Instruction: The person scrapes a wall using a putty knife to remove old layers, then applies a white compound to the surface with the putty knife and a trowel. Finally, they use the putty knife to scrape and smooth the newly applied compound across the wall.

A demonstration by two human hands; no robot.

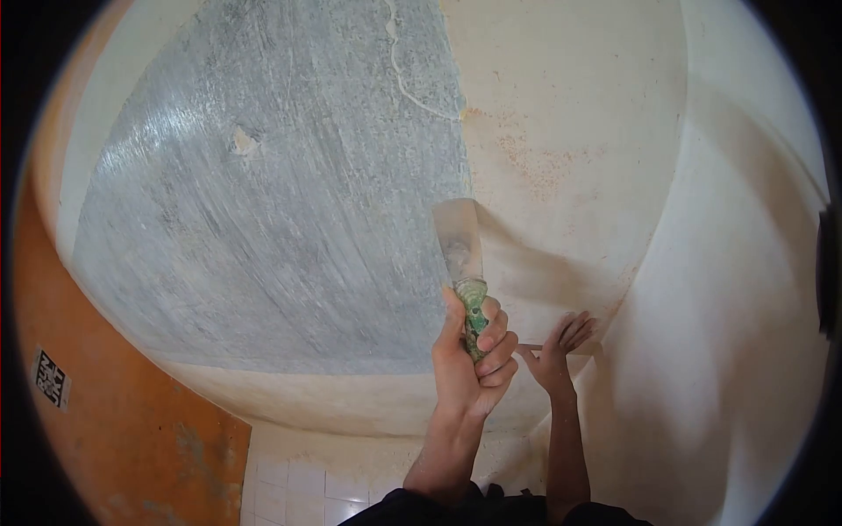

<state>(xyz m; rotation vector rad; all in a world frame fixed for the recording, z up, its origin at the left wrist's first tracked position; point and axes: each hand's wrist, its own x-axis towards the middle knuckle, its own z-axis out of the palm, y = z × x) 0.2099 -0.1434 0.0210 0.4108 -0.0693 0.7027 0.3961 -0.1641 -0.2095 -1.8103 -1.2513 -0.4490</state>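
My left hand (474,364) is wrapped round the green, worn handle of a putty knife (458,232), with the thumb along its left side. The wide metal blade points up and overlaps the right edge of a grey-blue streaky patch (289,219) on the wall. To the right, my right hand (561,346) has its fingers stretched out and lies against the cream wall (570,105), low down near the corner. Nothing shows in that hand.
A ragged pale line (399,74) runs down the upper part of the patch, and a small pale chip (245,141) marks it. Another cream wall (702,351) rises at right. An orange surface (132,421) with a black-and-white sticker (51,380) is at lower left, beside white tiles (298,482).
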